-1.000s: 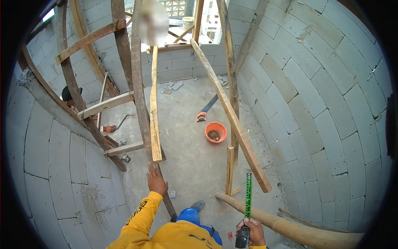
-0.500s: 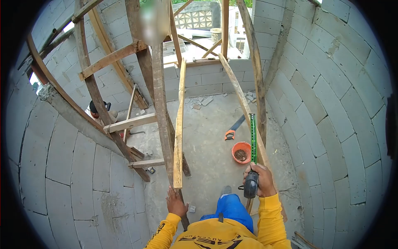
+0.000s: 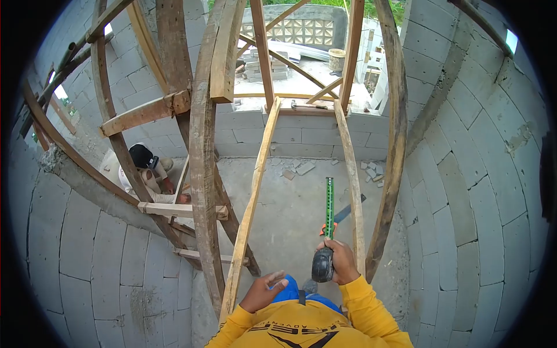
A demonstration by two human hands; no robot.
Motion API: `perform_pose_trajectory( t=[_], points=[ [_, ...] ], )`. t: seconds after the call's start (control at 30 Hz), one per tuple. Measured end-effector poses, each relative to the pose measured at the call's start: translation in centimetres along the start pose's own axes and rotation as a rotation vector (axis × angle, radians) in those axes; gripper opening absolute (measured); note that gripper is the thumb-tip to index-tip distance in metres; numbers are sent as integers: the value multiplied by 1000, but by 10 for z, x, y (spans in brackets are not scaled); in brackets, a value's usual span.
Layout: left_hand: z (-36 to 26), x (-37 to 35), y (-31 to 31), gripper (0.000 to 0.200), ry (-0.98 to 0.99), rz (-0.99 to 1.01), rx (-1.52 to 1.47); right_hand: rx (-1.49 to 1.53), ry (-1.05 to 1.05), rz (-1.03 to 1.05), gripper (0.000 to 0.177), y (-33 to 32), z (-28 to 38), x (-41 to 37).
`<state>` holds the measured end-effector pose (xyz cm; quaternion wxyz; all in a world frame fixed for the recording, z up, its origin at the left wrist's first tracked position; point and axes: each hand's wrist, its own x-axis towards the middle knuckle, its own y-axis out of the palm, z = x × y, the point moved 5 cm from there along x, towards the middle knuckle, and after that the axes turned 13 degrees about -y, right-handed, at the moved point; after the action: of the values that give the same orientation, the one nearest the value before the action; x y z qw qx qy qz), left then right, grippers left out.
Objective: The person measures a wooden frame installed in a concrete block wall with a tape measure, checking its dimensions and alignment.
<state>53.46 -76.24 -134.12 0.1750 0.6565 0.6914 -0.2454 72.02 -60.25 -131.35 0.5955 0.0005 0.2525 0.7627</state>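
Note:
My right hand [image 3: 342, 261] grips a black tape measure [image 3: 322, 265]. Its green blade [image 3: 329, 206] extends forward, away from my body, over the floor. Close to my waist, my left hand [image 3: 264, 291] is raised with its fingers apart and holds nothing. Just left of it runs a long pale timber [image 3: 252, 200], which reaches from near my left forearm to the window ledge. Another pale timber [image 3: 350, 174] slopes down from the ledge on the right of the blade. A handsaw [image 3: 350, 210] with an orange handle lies on the floor, partly behind the blade.
Dark upright timbers [image 3: 204, 174] with crosspieces [image 3: 174, 209] stand at the left. Beyond them a person [image 3: 142, 168] in a dark cap crouches by the wall. A curved post [image 3: 394, 133] rises at the right. Block rubble [image 3: 303, 168] lies below the window wall [image 3: 284, 135].
My left hand has lifted off the timber at the left and moved right, toward my waist. My right hand has shifted left with the tape measure. The view has tilted up, showing more of the crouching person.

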Motion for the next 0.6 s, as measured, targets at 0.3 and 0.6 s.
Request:
perform_pose_trajectory(
  t=[0.3, 0.6],
  points=[
    [-112, 194, -49, 44, -18, 268, -1077, -245, -112, 276, 35, 106, 3, 176],
    [-185, 290, -123, 33, -194, 215, -1271, -739, -233, 441, 36, 160, 28, 321]
  ],
)
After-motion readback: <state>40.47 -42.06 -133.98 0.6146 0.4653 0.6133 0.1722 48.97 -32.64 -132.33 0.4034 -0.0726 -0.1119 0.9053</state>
